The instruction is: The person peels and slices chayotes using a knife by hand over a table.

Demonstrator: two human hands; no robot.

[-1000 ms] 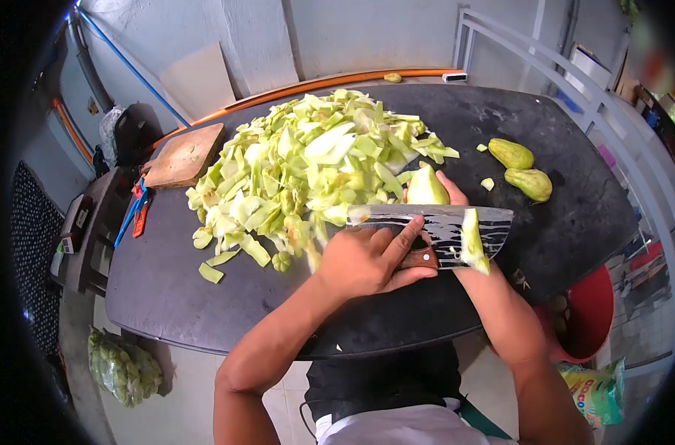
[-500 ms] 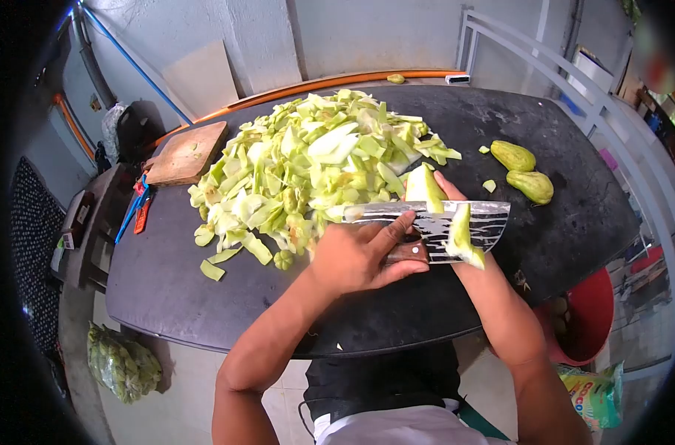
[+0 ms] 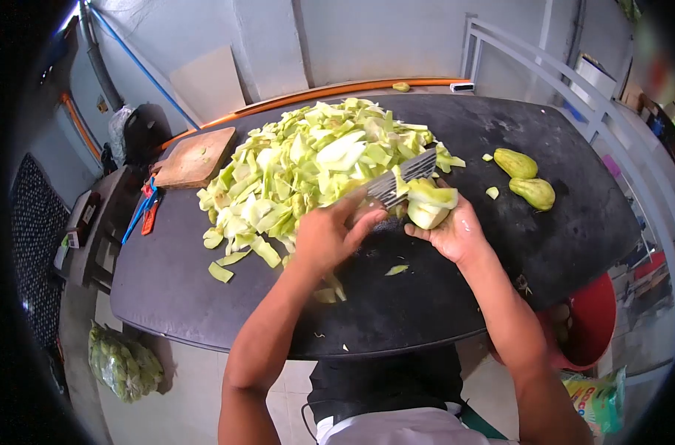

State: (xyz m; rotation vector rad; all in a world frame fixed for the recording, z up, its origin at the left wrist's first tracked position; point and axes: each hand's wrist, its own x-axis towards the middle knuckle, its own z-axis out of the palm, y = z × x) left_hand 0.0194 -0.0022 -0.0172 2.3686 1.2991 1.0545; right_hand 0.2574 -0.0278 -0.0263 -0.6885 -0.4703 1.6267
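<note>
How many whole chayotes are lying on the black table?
2. Both are on the right: the farther chayote and, beside it, the nearer chayote. The right hand holds a cut chayote, not counted. The heap of pieces may hide more.

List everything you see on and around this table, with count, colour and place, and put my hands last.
Table: one, dark grey, centre
Cut pieces: many, pale green, heaped on the table
Knife: one, metallic grey blade, beside the heap
Held fruit: one, pale green, right of the blade
Whole fruits: two, yellow-green, table's right side
Board: one, brown, table's left side
Bucket: one, red, lower right
Clear bag: one, green contents, floor at lower left
Printed bag: one, green and yellow, lower right
Railing: one, whitish, upper right
Left hand: one, on the knife
Right hand: one, holding the fruit
</note>
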